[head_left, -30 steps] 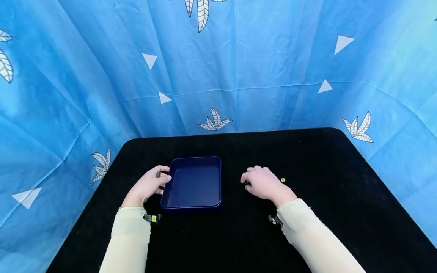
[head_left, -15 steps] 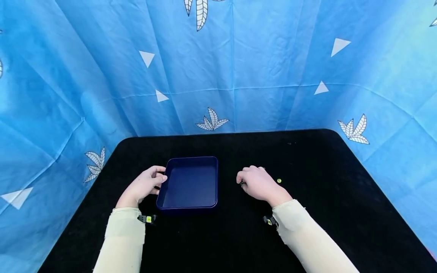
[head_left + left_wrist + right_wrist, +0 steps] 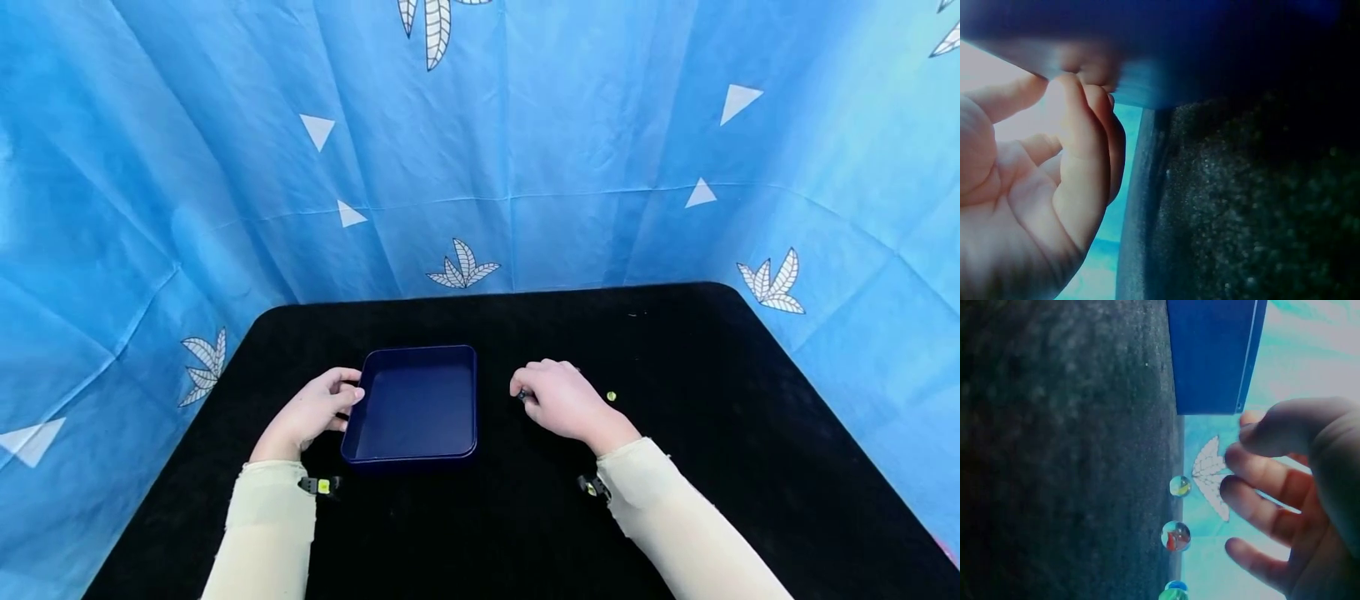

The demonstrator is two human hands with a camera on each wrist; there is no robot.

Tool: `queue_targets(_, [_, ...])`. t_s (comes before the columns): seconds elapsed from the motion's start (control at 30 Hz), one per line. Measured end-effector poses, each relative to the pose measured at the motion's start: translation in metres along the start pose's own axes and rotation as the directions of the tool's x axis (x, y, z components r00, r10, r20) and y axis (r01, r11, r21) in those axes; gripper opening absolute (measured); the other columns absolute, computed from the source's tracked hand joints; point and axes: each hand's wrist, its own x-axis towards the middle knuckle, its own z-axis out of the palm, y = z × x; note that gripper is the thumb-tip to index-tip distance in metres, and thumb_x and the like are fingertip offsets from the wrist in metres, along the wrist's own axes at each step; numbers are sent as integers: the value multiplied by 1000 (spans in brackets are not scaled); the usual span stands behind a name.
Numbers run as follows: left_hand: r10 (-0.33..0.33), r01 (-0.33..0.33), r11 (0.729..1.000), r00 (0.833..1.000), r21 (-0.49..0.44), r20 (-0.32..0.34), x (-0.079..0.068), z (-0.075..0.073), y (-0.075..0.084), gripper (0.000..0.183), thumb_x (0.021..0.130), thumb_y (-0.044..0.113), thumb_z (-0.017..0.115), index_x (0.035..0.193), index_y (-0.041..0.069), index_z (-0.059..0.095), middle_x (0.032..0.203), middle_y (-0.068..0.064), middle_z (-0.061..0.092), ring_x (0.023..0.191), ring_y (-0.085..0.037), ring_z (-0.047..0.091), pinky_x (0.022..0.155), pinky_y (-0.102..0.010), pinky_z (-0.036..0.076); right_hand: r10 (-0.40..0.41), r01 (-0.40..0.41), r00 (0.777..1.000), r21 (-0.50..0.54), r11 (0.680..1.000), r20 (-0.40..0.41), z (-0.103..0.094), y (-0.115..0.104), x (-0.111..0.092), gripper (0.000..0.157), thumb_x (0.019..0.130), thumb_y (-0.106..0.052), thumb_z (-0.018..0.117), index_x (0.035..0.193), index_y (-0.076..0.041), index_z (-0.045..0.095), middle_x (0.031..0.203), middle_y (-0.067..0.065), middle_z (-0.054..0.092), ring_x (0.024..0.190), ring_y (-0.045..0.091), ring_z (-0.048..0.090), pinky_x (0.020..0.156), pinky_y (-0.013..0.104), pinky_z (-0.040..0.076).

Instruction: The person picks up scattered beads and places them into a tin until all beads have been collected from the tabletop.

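Note:
A square, dark blue tray [image 3: 420, 454] with low walls stands left of centre on the black table. My left hand [image 3: 307, 408] holds its left side, thumb at the rim and fingers against the outer wall. In the left wrist view those bent fingers [image 3: 1085, 156] meet the tray's underside edge and wall. My right hand [image 3: 562, 398] is right of the tray, low over the cloth, pinching a small dark marble [image 3: 522, 394] between thumb and forefinger. The right wrist view hides most of that marble; the other fingers [image 3: 1260, 506] are loosely curled.
A yellow-green marble [image 3: 611, 397] lies right of my right hand. The right wrist view shows a clear marble with yellow [image 3: 1180, 486], one with red [image 3: 1175, 536] and a green one [image 3: 1174, 592] at the bottom. A blue patterned curtain [image 3: 570, 125] surrounds the table [image 3: 712, 500].
My right hand has shifted slightly left, closer to the tray, and the dark marble shows more between its fingers. The left hand keeps its hold. The whole view has drifted a little.

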Motion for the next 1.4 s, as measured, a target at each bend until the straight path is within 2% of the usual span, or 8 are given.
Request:
queue_targets(0.23, [19, -19, 1000, 1000, 3, -6, -2, 1, 0, 50, 107, 25, 53, 149, 2, 38, 128, -22, 54, 104, -33, 59, 77, -40, 56, -49, 49, 998, 6, 999, -49, 1, -11, 1, 25, 87, -5, 61, 102, -22, 72, 88, -11, 60, 78, 12, 50, 72, 36, 46])
queue_targets(0.4, [25, -25, 1000, 1000, 2, -14, -4, 3, 1, 49, 106, 25, 54, 147, 1, 40, 123, -19, 57, 101, -29, 61, 77, -39, 56, -72, 75, 995, 40, 996, -70, -6, -19, 5, 23, 87, -6, 65, 102, -21, 72, 88, -10, 58, 80, 11, 50, 75, 32, 47])
queue_targets(0.6, [26, -26, 1000, 1000, 3, -17, -4, 2, 1, 49, 106, 24, 54, 146, 1, 41, 120, -19, 57, 99, -29, 60, 77, -38, 56, -45, 54, 994, 91, 994, -98, -21, -31, 13, 21, 89, -6, 66, 103, -22, 72, 88, -11, 54, 81, 10, 48, 73, 30, 45])
queue_targets(0.73, [25, -25, 1000, 999, 3, -21, -3, 1, 0, 48, 106, 24, 54, 146, 1, 41, 120, -19, 56, 98, -29, 60, 76, -38, 56, -80, 90, 992, 103, 991, -92, -25, -42, 22, 21, 91, -7, 65, 104, -22, 73, 88, -14, 52, 81, 9, 48, 73, 29, 45])
queue_targets(1.07, [12, -12, 1000, 999, -5, -31, -2, 4, 1, 47, 106, 23, 54, 145, 1, 42, 117, -18, 58, 97, -29, 61, 75, -38, 56, -150, 152, 988, 73, 986, -36, -19, -62, 37, 20, 93, -12, 64, 107, -25, 72, 93, -14, 56, 83, 7, 49, 74, 26, 46])
queue_targets(1.4, [19, -20, 1000, 999, -15, -33, -1, 4, 0, 45, 106, 21, 54, 144, 1, 43, 115, -19, 59, 95, -30, 62, 74, -38, 56, -153, 154, 988, 62, 986, -22, -20, -60, 36, 21, 94, -14, 64, 110, -25, 72, 98, -13, 60, 88, 6, 53, 77, 27, 48])
